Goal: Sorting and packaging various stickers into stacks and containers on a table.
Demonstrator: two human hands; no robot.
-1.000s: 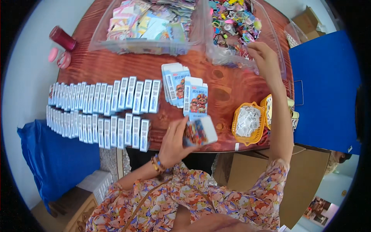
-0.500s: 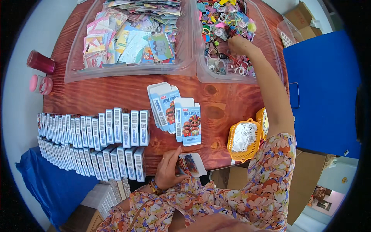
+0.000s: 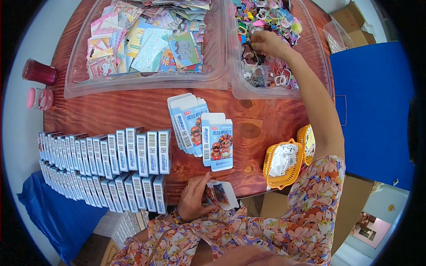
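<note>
My left hand [image 3: 194, 199] is closed around a small open cardboard box [image 3: 227, 195] at the table's near edge. Its flap is up, and colourful contents show inside. My right hand [image 3: 270, 43] reaches into a clear plastic bin [image 3: 257, 92] heaped with small trinkets and hair ties [image 3: 266, 13]. Its fingers are pinched together over the pile, beside some dark cords; what they hold is too small to name. Flattened light-blue cartons [image 3: 220, 146] with cartoon figures lie in an overlapping stack just beyond my left hand.
Two rows of filled blue boxes [image 3: 141, 153] stand at left. A clear bin [image 3: 146, 83] of picture cards [image 3: 151, 48] stands at the back. Yellow baskets [image 3: 279, 178] with white packets sit at the right edge, near a blue panel [image 3: 372, 111]. A red jar [image 3: 40, 72] stands far left.
My right hand has shifted left within the trinket bin, and its fingers now show pinched. The left hand keeps its hold on the box. The whole view has shifted slightly.
</note>
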